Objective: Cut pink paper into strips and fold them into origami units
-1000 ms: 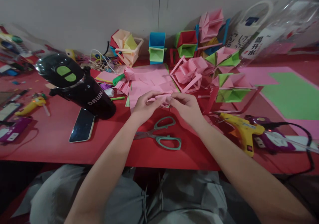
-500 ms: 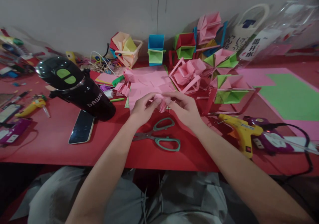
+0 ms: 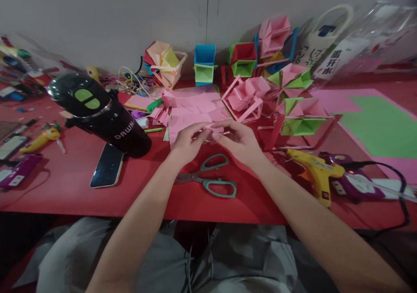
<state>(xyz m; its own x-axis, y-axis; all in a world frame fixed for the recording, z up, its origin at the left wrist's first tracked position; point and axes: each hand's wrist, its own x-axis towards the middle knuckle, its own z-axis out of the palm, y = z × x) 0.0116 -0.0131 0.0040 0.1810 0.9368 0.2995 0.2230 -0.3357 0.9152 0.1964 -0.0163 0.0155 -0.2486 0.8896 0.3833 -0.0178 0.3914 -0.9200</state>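
Note:
Between my two hands is a small folded piece of pink paper (image 3: 215, 129), held just above the red table. My left hand (image 3: 190, 141) pinches its left side with thumb and fingers. On the other side, my right hand (image 3: 239, 141) grips it with thumb and fingertips, and these partly cover the paper. Open scissors with green handles (image 3: 219, 188) lie on the table below my hands. Behind them are sheets of pink paper (image 3: 195, 104) and a pink folded paper piece (image 3: 246, 94) with a frame around it.
At left stand a black bottle (image 3: 104, 119) and a phone (image 3: 107, 167). A yellow glue gun (image 3: 317, 171) with a cable lies at right, beside a purple power strip (image 3: 355, 182). Folded paper boxes (image 3: 204, 62) line the wall. Green paper (image 3: 384, 125) lies far right.
The pink paper has turned between my fingers and now lies flatter, its lower part less visible. Both hands stay in nearly the same place.

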